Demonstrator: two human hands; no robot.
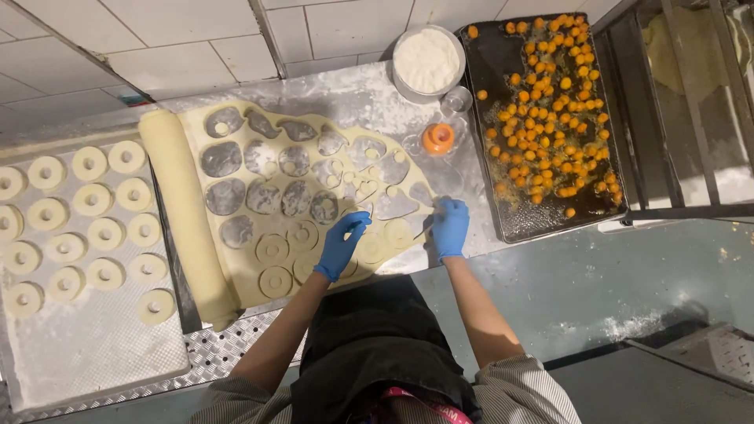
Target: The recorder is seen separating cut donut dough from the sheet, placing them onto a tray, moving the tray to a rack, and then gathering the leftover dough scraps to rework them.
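Observation:
A rolled-out sheet of pale dough (236, 259) lies on a floured metal table, full of round cut-out holes, with a few cut rings still in it near the front. My left hand (340, 243), in a blue glove, rests on the dough beside those rings. My right hand (449, 226), also gloved blue, is at the sheet's right edge and appears to pinch a thin strip of dough scrap (425, 228). One end of the dough is rolled up into a long roll (185, 216) on the left.
A floured tray (94, 353) on the left holds several dough rings (104, 233). A white tub of flour (426, 61), a clear cup (456, 100) and an orange round cutter (437, 138) stand at the back. A dark tray (492, 55) with orange balls sits right, beside a metal rack (683, 118).

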